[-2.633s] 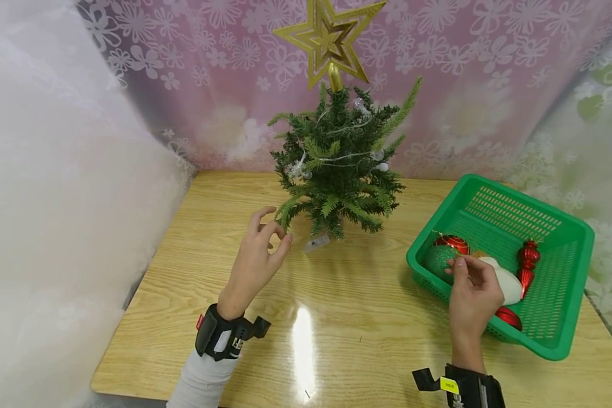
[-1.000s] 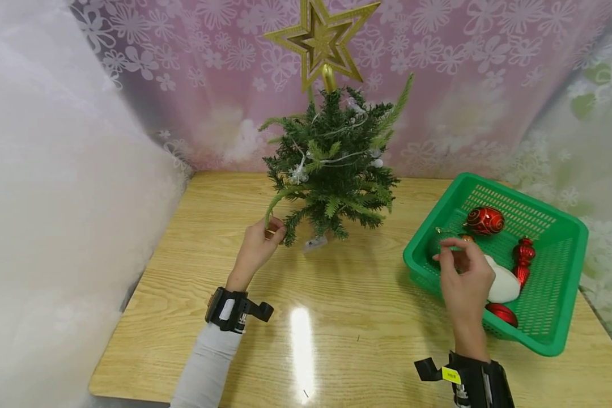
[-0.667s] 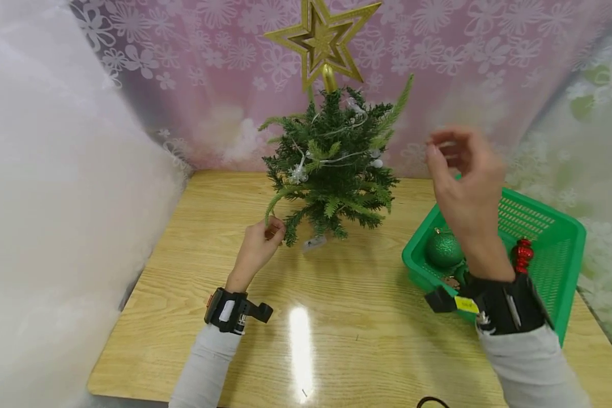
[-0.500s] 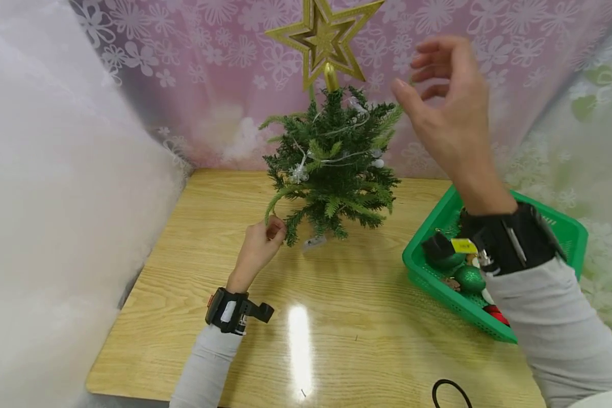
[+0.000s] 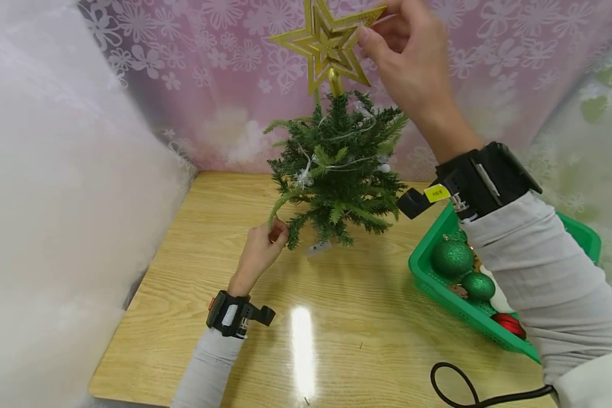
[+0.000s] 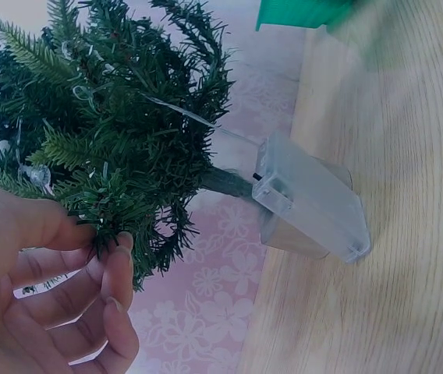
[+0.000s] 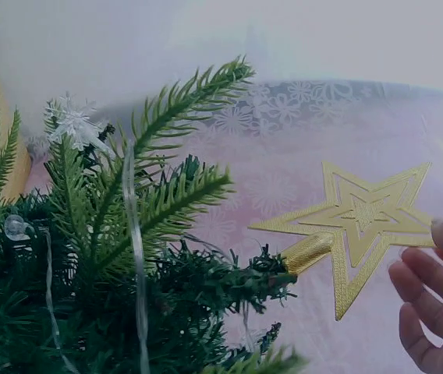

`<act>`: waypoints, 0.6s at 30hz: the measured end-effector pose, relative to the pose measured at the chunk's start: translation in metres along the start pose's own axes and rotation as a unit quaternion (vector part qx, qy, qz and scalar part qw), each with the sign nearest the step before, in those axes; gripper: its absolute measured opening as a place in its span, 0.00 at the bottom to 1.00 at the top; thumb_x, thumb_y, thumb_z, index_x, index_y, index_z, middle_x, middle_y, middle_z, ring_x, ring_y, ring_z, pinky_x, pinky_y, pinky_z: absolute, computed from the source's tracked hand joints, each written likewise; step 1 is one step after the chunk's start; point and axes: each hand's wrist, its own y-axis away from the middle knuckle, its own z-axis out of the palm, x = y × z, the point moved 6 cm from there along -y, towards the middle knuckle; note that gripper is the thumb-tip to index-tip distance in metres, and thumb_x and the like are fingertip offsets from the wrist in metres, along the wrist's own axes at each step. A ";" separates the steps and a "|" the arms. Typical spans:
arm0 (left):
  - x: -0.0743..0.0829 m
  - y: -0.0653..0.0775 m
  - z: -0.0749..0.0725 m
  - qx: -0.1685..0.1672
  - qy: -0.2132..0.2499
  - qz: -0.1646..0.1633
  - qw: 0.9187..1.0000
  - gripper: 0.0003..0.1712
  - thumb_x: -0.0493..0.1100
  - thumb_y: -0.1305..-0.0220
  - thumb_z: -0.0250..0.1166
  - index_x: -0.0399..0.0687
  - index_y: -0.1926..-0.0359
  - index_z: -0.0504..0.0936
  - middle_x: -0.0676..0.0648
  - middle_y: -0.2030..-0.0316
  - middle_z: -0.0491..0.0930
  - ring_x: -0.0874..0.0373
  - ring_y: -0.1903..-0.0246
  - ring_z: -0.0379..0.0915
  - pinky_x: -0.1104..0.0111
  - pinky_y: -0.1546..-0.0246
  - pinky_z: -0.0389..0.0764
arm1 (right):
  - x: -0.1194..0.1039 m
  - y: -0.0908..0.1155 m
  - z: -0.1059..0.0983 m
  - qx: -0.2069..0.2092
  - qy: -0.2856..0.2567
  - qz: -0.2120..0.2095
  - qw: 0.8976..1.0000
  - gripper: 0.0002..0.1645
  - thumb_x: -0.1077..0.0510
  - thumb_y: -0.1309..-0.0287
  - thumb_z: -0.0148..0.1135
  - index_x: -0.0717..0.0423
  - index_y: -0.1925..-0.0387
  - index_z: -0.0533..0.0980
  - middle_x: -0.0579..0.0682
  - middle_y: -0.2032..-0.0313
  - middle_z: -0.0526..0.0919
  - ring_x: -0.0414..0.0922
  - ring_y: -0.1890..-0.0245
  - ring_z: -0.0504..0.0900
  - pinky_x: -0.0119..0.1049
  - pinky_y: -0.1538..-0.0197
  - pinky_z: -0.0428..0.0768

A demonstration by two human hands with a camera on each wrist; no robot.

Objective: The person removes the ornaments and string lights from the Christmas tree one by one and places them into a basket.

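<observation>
A small artificial Christmas tree (image 5: 336, 164) stands upright at the table's far side, strung with clear light wire. Its top carries a gold star (image 5: 328, 45) with cut-out outlines. My right hand (image 5: 413, 65) pinches the star's right-hand point between thumb and fingers; the right wrist view shows this grip on the star (image 7: 366, 214) at its edge. Low on the tree's left side, my left hand (image 5: 259, 252) pinches a branch tip. In the left wrist view that green branch tip (image 6: 106, 214) sits between thumb and forefinger, the other fingers loosely bent.
On the right, partly hidden by my right sleeve, a green basket (image 5: 454, 303) holds green balls (image 5: 453, 258), a white piece and a red ornament (image 5: 509, 324). A clear battery box (image 6: 311, 195) lies by the tree's base. A black cable (image 5: 454, 368) loops at the table's front right.
My right hand has left the basket, risen up and left, and taken hold of the star. My left hand has moved from beside the lower branches to pinching a branch tip.
</observation>
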 end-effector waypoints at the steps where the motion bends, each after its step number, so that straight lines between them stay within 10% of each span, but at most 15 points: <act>1: -0.001 -0.001 0.001 0.001 -0.002 0.000 1.000 0.05 0.33 0.33 0.58 0.39 0.62 0.81 0.45 0.72 0.81 0.55 0.73 0.78 0.65 0.75 0.73 | -0.001 -0.001 0.000 0.008 0.007 -0.010 1.000 0.17 0.57 0.35 0.59 0.56 0.46 0.76 0.47 0.58 0.82 0.38 0.60 0.79 0.29 0.50 0.75; 18: -0.004 0.003 -0.003 -0.004 -0.004 0.008 1.000 0.06 0.35 0.32 0.58 0.40 0.62 0.81 0.45 0.72 0.81 0.56 0.73 0.78 0.65 0.73 0.76 | -0.028 -0.001 -0.019 0.103 -0.099 -0.097 0.985 0.14 0.62 0.37 0.60 0.59 0.49 0.78 0.47 0.63 0.83 0.42 0.68 0.80 0.30 0.57 0.76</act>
